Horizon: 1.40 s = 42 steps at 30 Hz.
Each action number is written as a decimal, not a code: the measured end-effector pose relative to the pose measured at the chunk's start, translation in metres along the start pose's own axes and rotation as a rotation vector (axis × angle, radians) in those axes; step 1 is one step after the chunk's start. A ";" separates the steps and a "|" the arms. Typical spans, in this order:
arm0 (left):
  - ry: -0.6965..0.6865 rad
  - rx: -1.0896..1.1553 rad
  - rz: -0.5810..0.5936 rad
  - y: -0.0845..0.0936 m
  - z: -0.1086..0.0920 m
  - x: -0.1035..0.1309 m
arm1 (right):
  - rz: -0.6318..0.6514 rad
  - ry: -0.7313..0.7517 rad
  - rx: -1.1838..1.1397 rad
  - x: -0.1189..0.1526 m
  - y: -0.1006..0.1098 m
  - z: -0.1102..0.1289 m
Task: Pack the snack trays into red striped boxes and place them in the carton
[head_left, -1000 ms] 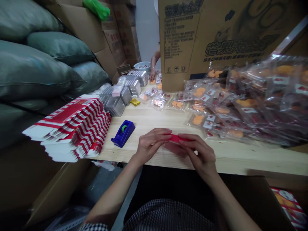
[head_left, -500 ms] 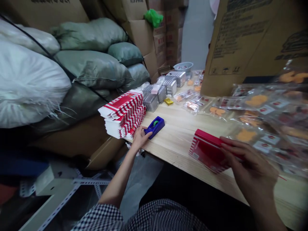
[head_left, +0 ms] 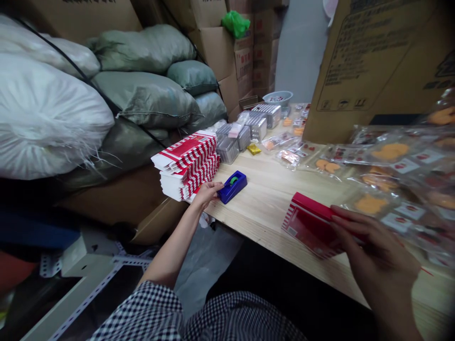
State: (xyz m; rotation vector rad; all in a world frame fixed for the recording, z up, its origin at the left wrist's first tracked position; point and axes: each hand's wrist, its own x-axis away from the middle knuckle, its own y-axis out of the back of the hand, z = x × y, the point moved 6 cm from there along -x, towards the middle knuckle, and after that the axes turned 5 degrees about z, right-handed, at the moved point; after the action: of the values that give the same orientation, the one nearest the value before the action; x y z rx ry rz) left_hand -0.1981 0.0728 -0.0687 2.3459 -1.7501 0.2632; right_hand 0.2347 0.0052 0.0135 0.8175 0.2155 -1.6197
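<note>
My left hand (head_left: pixel 206 194) pinches thumb and fingers together at the near-left, cutting end of a blue tape dispenser (head_left: pixel 234 190), which holds a green-cored roll. The tape end between the fingertips is too thin to see clearly. My right hand (head_left: pixel 380 258) grips a red box (head_left: pixel 311 225) with striped edges and a white label, thumb on one side and fingers on the other. That box stands tilted on its edge at the front of the table. Beside my left hand lies a stack of flattened red-and-white striped boxes (head_left: pixel 188 163).
Clear plastic cases (head_left: pixel 227 149) and a small yellow packet (head_left: pixel 253 149) lie behind the dispenser on the wooden table (head_left: pixel 263 208). Bags with orange pieces (head_left: pixel 371 203) cover the right side, before a large carton (head_left: pixel 369 71). Stuffed sacks (head_left: pixel 145 94) pile up at left.
My left fingers have drawn back from the dispenser's side to its near end and closed into a pinch. My right hand still holds the red box. The view has shifted slightly.
</note>
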 end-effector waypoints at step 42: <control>-0.242 0.485 0.241 -0.250 -0.044 0.153 | 0.122 0.069 -0.009 -0.009 -0.011 0.012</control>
State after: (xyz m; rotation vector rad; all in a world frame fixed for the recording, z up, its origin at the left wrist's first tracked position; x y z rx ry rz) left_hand 0.0835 0.0128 -0.0005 2.5666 -2.3109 0.5116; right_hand 0.2199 0.0081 0.0247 0.8642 0.2169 -1.4769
